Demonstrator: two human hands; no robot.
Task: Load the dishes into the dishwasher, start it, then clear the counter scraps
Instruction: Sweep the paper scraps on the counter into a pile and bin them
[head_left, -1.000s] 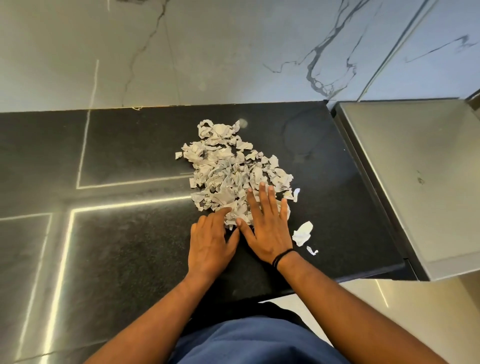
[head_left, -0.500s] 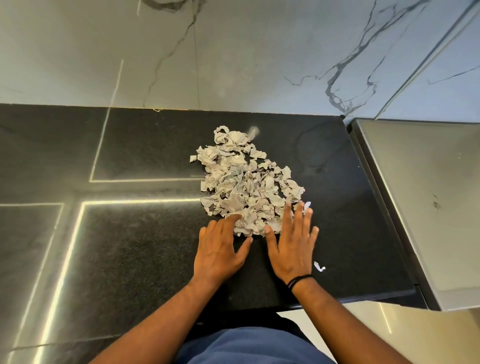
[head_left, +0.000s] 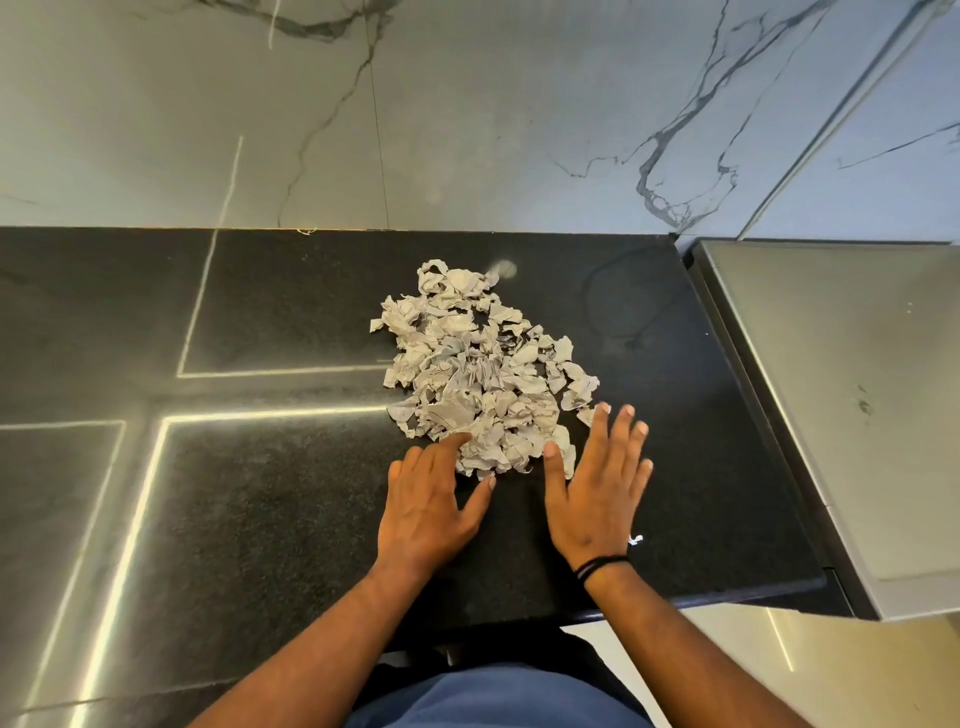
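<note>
A heap of torn grey-white paper scraps (head_left: 478, 374) lies on the black stone counter (head_left: 270, 519). My left hand (head_left: 428, 506) lies flat on the counter at the heap's near left edge, fingers straight, fingertips touching the scraps. At the near right edge my right hand (head_left: 597, 488) is flat too, fingers spread, thumb against the scraps. Neither hand holds anything. One small white scrap (head_left: 635, 539) lies apart, just right of my right wrist.
A marble wall (head_left: 467, 114) backs the counter. A stainless steel surface (head_left: 841, 395) adjoins the counter on the right. The counter's front edge runs just below my wrists. Bright light reflections streak the counter's left part.
My right hand slid from on top of the heap to its right edge, sweeping a loose white scrap into the pile. My left hand stayed at the near left edge.
</note>
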